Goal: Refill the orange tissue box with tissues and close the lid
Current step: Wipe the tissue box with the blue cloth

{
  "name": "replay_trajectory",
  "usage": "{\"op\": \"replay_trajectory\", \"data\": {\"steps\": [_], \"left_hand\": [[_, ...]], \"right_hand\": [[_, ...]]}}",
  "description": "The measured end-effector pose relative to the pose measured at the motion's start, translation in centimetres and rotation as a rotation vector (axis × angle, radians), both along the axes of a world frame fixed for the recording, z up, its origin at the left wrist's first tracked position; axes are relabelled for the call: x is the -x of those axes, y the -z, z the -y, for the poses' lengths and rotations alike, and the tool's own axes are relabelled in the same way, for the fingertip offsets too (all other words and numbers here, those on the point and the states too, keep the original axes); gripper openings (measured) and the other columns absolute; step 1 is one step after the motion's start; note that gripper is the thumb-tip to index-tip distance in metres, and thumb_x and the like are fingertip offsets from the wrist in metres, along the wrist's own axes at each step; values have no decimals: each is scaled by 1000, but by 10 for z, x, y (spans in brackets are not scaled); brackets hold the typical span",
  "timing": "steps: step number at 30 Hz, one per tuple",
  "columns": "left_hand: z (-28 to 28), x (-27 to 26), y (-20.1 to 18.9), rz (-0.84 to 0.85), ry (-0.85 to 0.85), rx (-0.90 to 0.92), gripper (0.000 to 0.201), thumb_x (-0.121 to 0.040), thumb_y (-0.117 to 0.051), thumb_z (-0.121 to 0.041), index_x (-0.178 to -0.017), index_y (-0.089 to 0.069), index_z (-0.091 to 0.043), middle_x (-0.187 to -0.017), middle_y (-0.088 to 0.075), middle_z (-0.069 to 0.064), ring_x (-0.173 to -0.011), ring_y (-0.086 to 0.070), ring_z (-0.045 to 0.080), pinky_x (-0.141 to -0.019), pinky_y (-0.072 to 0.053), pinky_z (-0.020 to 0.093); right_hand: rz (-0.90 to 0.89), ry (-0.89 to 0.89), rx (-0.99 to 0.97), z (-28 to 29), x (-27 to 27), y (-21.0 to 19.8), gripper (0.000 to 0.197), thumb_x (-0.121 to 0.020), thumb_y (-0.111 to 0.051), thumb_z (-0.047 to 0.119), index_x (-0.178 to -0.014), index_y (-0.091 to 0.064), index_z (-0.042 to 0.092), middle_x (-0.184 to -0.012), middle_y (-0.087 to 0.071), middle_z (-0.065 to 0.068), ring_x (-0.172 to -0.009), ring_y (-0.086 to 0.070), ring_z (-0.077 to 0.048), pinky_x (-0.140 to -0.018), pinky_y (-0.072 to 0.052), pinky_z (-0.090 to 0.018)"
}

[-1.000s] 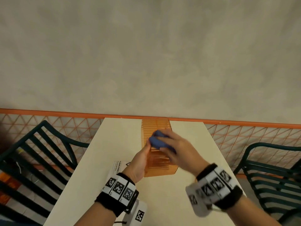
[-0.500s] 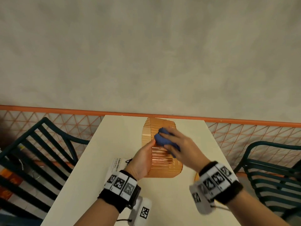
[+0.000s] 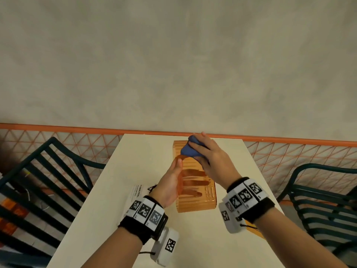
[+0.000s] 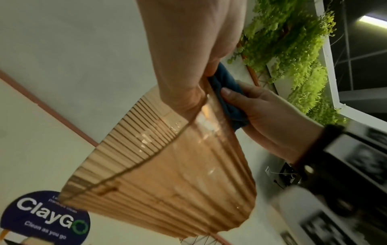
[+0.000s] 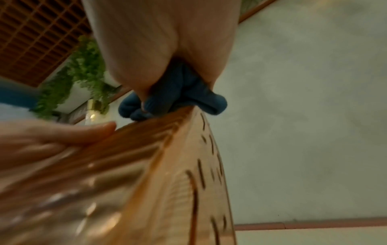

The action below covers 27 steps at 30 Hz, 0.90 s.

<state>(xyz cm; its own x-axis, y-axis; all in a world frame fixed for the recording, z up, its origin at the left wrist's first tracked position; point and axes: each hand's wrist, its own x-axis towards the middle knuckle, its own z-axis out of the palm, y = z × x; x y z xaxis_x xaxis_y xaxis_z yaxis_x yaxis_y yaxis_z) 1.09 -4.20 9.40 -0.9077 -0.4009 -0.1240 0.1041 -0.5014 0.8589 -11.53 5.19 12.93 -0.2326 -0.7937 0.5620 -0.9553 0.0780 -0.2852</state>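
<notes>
Far left in the head view, a dark green slatted chair (image 3: 38, 171) stands beside the cream table (image 3: 119, 190), with orange lattice fencing (image 3: 81, 140) behind it. On the table near the left wrist lies a white printed card (image 3: 137, 192), partly hidden by the arm. The left wrist view shows a round dark blue "ClayGo" sticker (image 4: 45, 217) on the table surface. The left hand (image 3: 170, 182) presses flat against the left side of the orange tissue box (image 3: 195, 190), fingers straight and visible through the translucent ribbed plastic, thumb up along the near-left edge. The box sits mid-table, its long axis running away from the person toward the wall, tipped slightly, its bottom partly lifted on one side in the left wrist view. Whether the lid is on, cannot tell. Right of that, the right hand (image 3: 210, 159) grips a bunched blue cloth (image 3: 190, 150), fingers curled round it, pressing it on the far top part of the box; the right wrist view shows cloth (image 5: 178, 97) squeezed out below the palm against the box edge. Both wrists carry black bands with marker tags. Far right, a second green chair (image 3: 324, 200). Hanging green foliage (image 4: 293, 49) shows in both wrist views.
</notes>
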Motion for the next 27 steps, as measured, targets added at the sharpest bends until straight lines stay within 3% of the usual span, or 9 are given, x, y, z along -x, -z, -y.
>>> {"op": "replay_trajectory", "data": {"steps": [6, 10, 13, 15, 17, 20, 22, 24, 27], "left_hand": [[1, -1, 5, -43, -22, -72, 42, -101, -30, -35, -138, -45, -23, -123, -64, 9, -109, -63, 24, -86, -52, 38], [-3, -1, 1, -103, 68, -76, 33, -102, -30, -27, -131, -44, -32, -116, -67, 7, -98, -69, 25, -78, -56, 47], [-1, -2, -9, -151, 97, -124, 39, -93, -38, -2, -127, -48, -19, -105, -70, 8, -91, -69, 26, -75, -55, 48], [5, -4, -15, -174, 68, -160, 44, -82, -42, 4, -122, -54, -12, -97, -70, 12, -83, -69, 25, -70, -57, 41], [9, -6, -23, -166, 14, -210, 33, -86, -44, -16, -112, -63, -9, -103, -68, 15, -88, -67, 27, -80, -52, 41], [17, -5, -19, 16, -24, -263, 72, -92, -26, -61, -110, -69, -6, -114, -67, 18, -104, -65, 30, -98, -44, 43], [19, -3, -15, 116, -40, -251, 77, -92, -23, -65, -120, -62, -5, -121, -64, 19, -111, -61, 31, -101, -44, 42], [16, -3, -15, 152, -83, -151, 58, -97, -29, -51, -118, -62, -8, -113, -67, 17, -99, -65, 27, -88, -51, 39], [8, -1, -14, 142, -96, -19, 39, -98, -36, -39, -100, -67, -14, -84, -73, 9, -71, -70, 20, -63, -56, 32]], "right_hand": [[-130, -82, -45, -21, -22, 28, 47, -83, -63, 6, -129, -55, 14, -139, -49, -9, -135, -37, -32, -111, -29, -40], [95, -22, 58, -8, 4, 1, 43, -86, -63, 11, -128, -56, 12, -141, -46, -7, -134, -35, -18, -112, -30, -33], [122, -51, 57, -9, 7, -3, 44, -86, -63, 12, -129, -56, 12, -142, -43, -3, -130, -40, -14, -109, -30, -19], [100, -76, 64, -13, 1, 9, 45, -84, -64, 9, -128, -56, 13, -142, -42, -2, -132, -37, -15, -112, -27, -19], [62, -91, 70, -18, -8, 23, 47, -82, -63, 4, -128, -56, 14, -142, -42, -2, -134, -35, -19, -115, -25, -22], [-96, -137, 21, -25, -20, 41, 46, -82, -62, 5, -126, -57, 17, -141, -45, -5, -135, -33, -25, -115, -28, -28], [-194, -145, -54, -28, -28, 44, 47, -81, -66, 7, -126, -57, 19, -141, -47, -4, -137, -33, -29, -111, -34, -35], [-180, -162, -58, -27, -31, 33, 46, -80, -66, 7, -124, -59, 18, -138, -50, -2, -137, -32, -25, -111, -33, -35], [157, -116, -110, -13, -25, -5, 40, -85, -62, 8, -124, -59, 13, -134, -52, -1, -132, -33, -11, -110, -22, -16]]}}
